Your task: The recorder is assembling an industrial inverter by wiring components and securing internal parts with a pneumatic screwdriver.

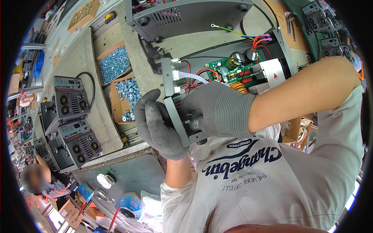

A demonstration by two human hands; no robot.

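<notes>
Both my hands wear grey gloves and work at the grey metal end panel [176, 119] of an opened welding machine. My left hand [161, 126] is cupped against the panel's outer side, its fingers bent and its thumb side by the panel's edge. On the inner side my right hand [215, 108] has its fingers curled close behind the panel. What its fingertips grip is hidden. A white ribbon cable [193, 76] and red wires run from the panel to a green circuit board [221, 70]. Black capacitors and a copper coil [238, 87] sit by the board.
Two cardboard boxes of small metal fasteners [114, 64] [128, 92] lie left of the machine. Two finished-looking welders [70, 99] [80, 143] stand further left. A grey metal housing [190, 19] stands at the back. A person [54, 184] is at the lower left.
</notes>
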